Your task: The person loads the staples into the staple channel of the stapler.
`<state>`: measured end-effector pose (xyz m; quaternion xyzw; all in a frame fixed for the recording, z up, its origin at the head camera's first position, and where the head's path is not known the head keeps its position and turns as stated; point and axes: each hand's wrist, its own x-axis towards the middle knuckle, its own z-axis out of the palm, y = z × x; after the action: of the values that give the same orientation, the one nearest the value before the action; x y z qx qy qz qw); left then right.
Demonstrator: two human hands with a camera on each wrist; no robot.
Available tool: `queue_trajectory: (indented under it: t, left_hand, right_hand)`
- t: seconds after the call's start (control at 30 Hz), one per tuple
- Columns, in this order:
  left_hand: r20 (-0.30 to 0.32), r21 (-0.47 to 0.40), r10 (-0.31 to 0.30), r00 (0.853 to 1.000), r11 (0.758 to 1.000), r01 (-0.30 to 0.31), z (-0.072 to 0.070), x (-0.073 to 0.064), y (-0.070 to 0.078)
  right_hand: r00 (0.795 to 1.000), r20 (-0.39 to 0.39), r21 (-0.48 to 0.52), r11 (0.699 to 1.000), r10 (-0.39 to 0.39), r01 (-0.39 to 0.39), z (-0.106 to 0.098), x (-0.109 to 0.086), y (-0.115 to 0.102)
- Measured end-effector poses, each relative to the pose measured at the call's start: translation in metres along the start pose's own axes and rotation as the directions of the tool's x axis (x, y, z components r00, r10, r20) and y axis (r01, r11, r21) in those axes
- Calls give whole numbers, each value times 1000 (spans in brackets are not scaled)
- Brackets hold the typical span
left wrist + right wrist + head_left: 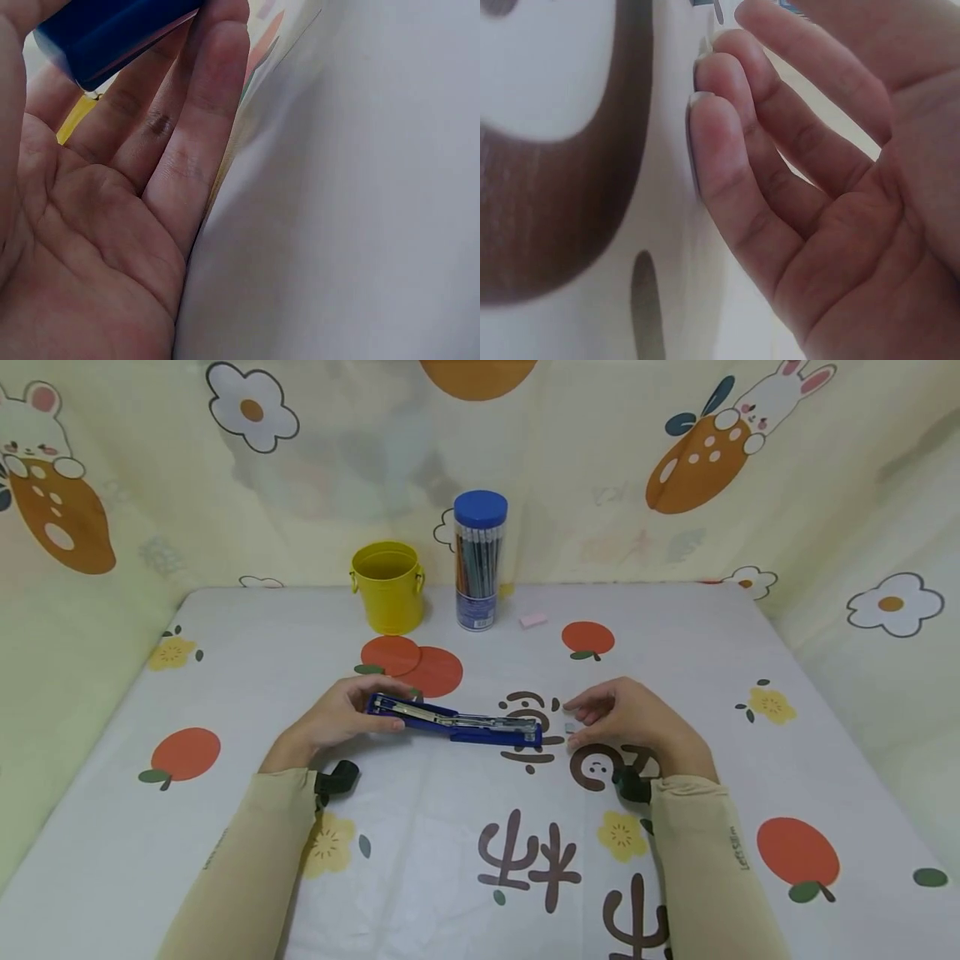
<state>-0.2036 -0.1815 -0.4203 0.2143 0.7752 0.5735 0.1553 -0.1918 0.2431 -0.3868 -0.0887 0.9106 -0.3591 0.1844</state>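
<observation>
Evidently, a long, blue, metal-lined stapler (456, 724) is being held folded open

The left hand (330, 718) is gripping the stapler by its left end, thumb along the near side and fingers along the far side, closing no wider than the blue body. That end hold is presumably steadying the body while leaving the silvery metal parts uncovered. The stapler is stretching rightward from the hand over the middle of the white, cloth-covered desk (247, 710), its two halves opening out almost in a line; whether its right end is touching the desk, I cannot tell.

Just right of that end, the right hand (645, 727) is bending its fingers toward its thumb, leaving a modest gap at the tips. A tiny, pale grey piece (570, 727) is showing there, and I cannot tell whether the fingertips are pinching it or it is lying below them. The hand is probably hovering so low and near because the piece is calling for fingertip work.

On the far side, a round yellow bucket (390, 602) is standing left of a clear plastic, blue-lidded cylinder (480, 564) of slim sticks, and a flat pink block (533, 620) is lying just right of it. These are likely sitting back there so that they are not crowding the hands.
</observation>
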Motion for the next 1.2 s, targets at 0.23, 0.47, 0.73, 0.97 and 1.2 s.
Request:
queue_trajectory:
  t: [0.23, 0.47, 0.73, 0.97, 1.2]
  left_hand:
    - [-3, 13, -14, 1000, 1000, 14, -2, 1, 1]
    - [-13, 27, -18, 1000, 999, 18, -3, 3, 3]
    - [-18, 19, -25, 1000, 1000, 25, -1, 0, 2]
    - [-41, 4, -55, 998, 998, 55, 0, 0, 2]
    - [-46, -9, -52, 998, 999, 52, 0, 0, 2]
  right_hand:
    - [1000, 3, 10, 1000, 24, -24, -2, 1, -1]
    - [999, -9, -8, 999, 40, -40, -3, 2, -4]
    - [999, -9, -9, 999, 51, -51, 1, -1, -1]
    - [1000, -13, -15, 1000, 24, -24, 1, -2, -2]
    - [1000, -5, -17, 1000, -2, 2, 1, -3, -4]
